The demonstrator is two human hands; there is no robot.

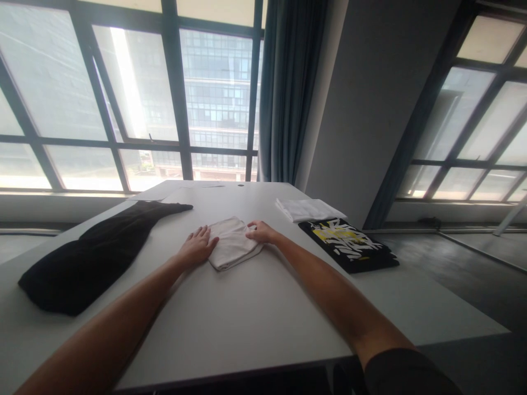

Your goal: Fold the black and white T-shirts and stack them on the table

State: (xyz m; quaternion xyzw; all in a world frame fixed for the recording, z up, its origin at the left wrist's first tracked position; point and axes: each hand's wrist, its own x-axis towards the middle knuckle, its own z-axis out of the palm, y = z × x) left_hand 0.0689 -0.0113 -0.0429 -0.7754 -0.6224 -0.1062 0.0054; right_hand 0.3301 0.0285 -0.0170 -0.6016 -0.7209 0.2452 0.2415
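Note:
A pale, off-white piece of fabric point(231, 244), folded into a small packet, lies on the white table in front of me; what garment it is cannot be made out. My left hand point(196, 246) rests at its left edge with fingers stretched out flat and the thumb on the fabric. At the opposite edge, my right hand point(261, 232) has its fingers bent and pinches the cloth near its upper right corner. Some of that corner is hidden under the fingers.
Dark clothing point(102, 247) lies spread on the left of the table point(230, 329). To the right are a folded white cloth point(310, 209) and, nearer, a folded black T-shirt point(349, 247) with a yellow and white print. Windows and a curtain point(288, 88) stand behind.

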